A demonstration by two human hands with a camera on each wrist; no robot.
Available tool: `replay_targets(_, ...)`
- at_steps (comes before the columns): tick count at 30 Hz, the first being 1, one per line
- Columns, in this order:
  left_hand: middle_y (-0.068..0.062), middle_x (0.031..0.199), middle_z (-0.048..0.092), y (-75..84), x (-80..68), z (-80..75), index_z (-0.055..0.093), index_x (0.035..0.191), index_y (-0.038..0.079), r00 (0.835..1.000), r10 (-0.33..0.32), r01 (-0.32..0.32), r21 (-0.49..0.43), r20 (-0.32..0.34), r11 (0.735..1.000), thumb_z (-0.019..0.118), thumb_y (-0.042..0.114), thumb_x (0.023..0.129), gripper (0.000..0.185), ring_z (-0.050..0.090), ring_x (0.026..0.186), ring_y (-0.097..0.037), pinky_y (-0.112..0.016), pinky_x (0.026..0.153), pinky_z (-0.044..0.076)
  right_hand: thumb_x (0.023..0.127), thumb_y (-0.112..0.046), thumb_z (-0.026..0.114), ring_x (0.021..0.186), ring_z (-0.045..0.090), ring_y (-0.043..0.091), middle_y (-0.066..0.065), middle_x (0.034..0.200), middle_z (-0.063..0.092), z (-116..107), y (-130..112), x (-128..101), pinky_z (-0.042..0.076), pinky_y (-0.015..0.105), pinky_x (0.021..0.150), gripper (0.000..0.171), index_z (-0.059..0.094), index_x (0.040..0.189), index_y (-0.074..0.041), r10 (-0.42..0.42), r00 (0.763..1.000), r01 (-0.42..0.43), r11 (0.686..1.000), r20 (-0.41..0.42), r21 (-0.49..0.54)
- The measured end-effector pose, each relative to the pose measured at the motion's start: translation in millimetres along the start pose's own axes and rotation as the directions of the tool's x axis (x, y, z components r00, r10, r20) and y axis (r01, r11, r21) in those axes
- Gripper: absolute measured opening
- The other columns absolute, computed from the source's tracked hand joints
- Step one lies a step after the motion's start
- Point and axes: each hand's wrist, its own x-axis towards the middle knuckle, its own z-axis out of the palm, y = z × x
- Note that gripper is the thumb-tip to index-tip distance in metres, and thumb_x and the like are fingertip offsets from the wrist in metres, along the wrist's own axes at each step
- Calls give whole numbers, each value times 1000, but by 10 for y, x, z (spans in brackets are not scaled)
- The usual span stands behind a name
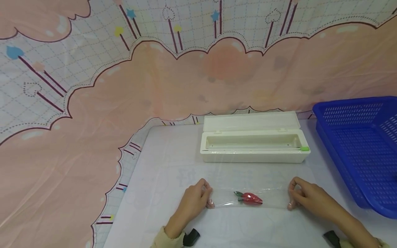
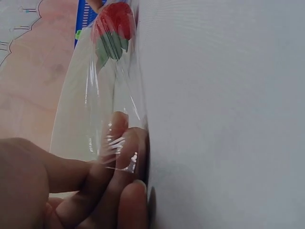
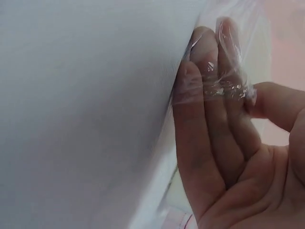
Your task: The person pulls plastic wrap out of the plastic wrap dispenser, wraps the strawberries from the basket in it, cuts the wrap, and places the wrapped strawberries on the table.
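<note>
Left hand [image 1: 193, 198] pinches one end of a strip of clear plastic film [image 1: 224, 200]; right hand [image 1: 310, 197] pinches the opposite end between thumb and fingers; the film spans the gap between the hands, close over the white tabletop [image 1: 167, 155], and covers parts of the fingers at both ends.

The red pepper-like piece [image 1: 252, 198] lies between the hands, green stem end towards the left hand, red tip towards the right; film shows across its surface; whether film also passes beneath it cannot be told.

Beyond the hands stands a white film-dispenser box [image 1: 254, 156], lid raised at the back, green slider [image 1: 305, 148] at its right end; a blue perforated basket [image 1: 336, 158] stands to the right of the box.
</note>
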Motion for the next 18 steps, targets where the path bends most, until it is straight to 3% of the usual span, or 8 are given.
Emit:
replay_targets(5,10,55,65,30,32,18,61,95,8,999,-43,42,8,9,999,62,16,97,9,59,49,2,-21,53,41,99,-12,58,62,61,2,-9,66,70,34,-19,20,44,23,59,8,53,98,-5,56,998,-56,998,-11,2)
replay_targets(12,9,54,65,37,58,46,61,89,7,998,-55,55,-14,-9,998,65,13,95,9,59,46,2,-21,56,46,96,-13,61,58,55,7,-8,62,66,73,-75,61,41,23,56,9,56,95,-6,123,991,-126,991,-54,-47)
replay_targets(18,10,52,61,44,81,78,62,86,9,995,-76,77,12,-58,997,69,13,91,10,55,42,2,-20,47,41,92,-12,62,57,55,10,-8,60,64,101,-118,88,41,23,54,7,58,93,-6,148,986,-154,985,-74,-73)
